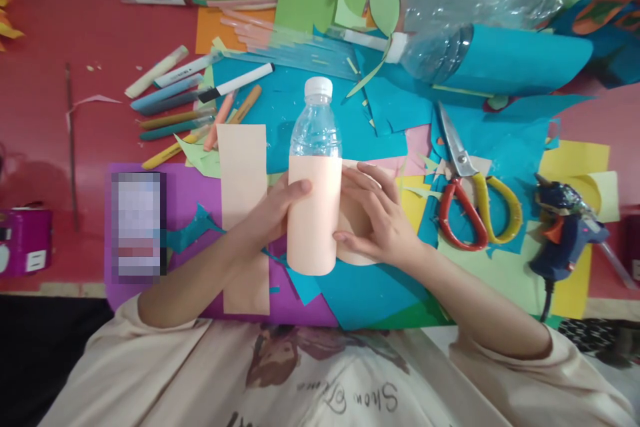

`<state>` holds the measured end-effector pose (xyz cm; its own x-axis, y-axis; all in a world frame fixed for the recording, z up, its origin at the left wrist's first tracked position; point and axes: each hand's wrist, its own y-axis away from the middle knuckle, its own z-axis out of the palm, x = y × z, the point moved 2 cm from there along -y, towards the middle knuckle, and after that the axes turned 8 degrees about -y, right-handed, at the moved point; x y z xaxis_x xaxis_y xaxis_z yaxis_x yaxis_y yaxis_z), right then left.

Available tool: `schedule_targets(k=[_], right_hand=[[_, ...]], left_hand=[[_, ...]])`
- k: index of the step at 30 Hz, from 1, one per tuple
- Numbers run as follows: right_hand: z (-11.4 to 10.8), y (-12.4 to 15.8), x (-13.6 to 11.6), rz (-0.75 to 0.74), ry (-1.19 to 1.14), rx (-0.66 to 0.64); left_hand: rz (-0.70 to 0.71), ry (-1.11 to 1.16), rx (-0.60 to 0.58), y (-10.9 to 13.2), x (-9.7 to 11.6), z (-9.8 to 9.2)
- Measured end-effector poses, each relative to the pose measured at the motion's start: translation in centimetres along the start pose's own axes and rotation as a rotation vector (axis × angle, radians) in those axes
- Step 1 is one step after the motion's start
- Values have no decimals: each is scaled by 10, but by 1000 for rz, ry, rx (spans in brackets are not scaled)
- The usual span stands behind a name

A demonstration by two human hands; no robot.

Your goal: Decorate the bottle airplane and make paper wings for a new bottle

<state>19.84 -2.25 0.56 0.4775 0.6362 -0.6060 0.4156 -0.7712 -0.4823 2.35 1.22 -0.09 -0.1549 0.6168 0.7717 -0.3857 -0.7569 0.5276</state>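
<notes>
A clear plastic bottle [316,128] with a white cap stands near upright in front of me. Peach paper [314,230] covers its lower body, and a loose part of the sheet curves out to the right. My left hand [274,210] is closed around the bottle's left side, thumb on the paper and the other fingers hidden behind. On the right, my right hand [385,217] holds the loose part of the paper, fingers bent over it and thumb beside the bottle. A separate peach paper strip [243,160] lies under my left forearm.
Scissors [465,173] with red and yellow handles and a blue glue gun [565,233] lie to the right. Several markers [175,90] are at the upper left, above a blurred-out phone-like object [137,223]. A blue-wrapped bottle [525,57] lies at the upper right. Coloured paper covers the table.
</notes>
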Motion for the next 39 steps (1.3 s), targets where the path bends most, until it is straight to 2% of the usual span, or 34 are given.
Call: schedule_targets(k=[2, 5, 9, 11, 14, 16, 23, 32, 39], right_hand=[[-1, 1, 2, 20, 0, 40], [-4, 3, 11, 175, -53, 175], [-10, 3, 25, 445, -392, 363], [-12, 1, 26, 620, -633, 354], [-12, -4, 21, 897, -897, 255], [-14, -6, 15, 963, -957, 246], [-16, -4, 0, 835, -969, 284], [-8, 3, -7, 690, -897, 222], [-9, -1, -11, 593, -694, 132]], left_hand=[[-7, 3, 2, 1, 0, -1], [-2, 1, 26, 2, 2, -4], [67, 9, 28, 2, 9, -7], [87, 7, 21, 1, 11, -8], [98, -4, 19, 0, 11, -9], [102, -19, 20, 0, 10, -9], [108, -50, -9, 2, 9, -5], [70, -113, 45, 5, 9, 0], [102, -131, 80, 5, 6, 0]])
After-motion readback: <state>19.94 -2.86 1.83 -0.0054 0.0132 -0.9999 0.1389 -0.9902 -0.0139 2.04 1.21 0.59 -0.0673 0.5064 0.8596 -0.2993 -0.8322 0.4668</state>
